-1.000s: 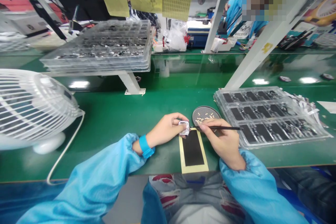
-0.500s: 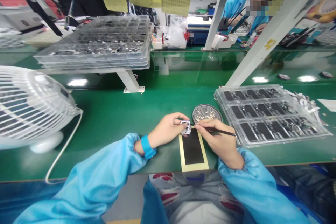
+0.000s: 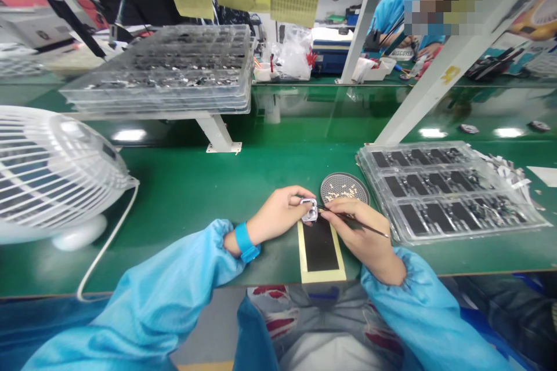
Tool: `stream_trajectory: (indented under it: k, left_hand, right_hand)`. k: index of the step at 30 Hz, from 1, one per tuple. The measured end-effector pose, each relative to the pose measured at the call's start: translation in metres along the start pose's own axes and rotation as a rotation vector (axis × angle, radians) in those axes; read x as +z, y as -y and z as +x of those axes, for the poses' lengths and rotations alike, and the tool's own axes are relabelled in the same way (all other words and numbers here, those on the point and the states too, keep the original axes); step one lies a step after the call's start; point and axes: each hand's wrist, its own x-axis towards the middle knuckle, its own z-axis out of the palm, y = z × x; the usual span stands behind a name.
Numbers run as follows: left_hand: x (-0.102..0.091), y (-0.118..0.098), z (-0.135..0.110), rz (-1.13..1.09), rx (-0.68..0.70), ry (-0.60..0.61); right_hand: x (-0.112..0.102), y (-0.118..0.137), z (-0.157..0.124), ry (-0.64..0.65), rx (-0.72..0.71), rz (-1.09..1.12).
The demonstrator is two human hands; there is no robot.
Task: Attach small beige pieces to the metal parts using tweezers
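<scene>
My left hand (image 3: 278, 214) pinches a small silver square frame part (image 3: 309, 209) above the top end of a black pad with a yellow border (image 3: 321, 248). My right hand (image 3: 363, 237) grips thin black tweezers (image 3: 353, 218) like a pen, their tip touching the frame part. Just behind both hands lies a round dark dish (image 3: 344, 188) with several tiny pale pieces in it. Both arms wear light blue sleeves, and a blue band circles my left wrist.
A clear tray of dark rectangular parts (image 3: 448, 191) lies to the right. A white fan (image 3: 52, 174) stands at the left with its cord trailing forward. Stacked clear trays (image 3: 165, 69) rest on a raised shelf behind. Another person in blue (image 3: 391, 11) works at the far bench.
My right hand has drawn the tweezers from over the round dish leftward until their tip meets the frame part. My left hand has stayed nearly still.
</scene>
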Motion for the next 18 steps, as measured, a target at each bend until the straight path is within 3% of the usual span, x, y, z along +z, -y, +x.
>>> stream_trajectory:
  k: [18]
  left_hand:
    - [0.0061, 0.0099, -0.0015, -0.136, 0.101, -0.033]
  right_hand:
    - [0.0012, 0.0005, -0.0063, -0.083, 0.018, -0.022]
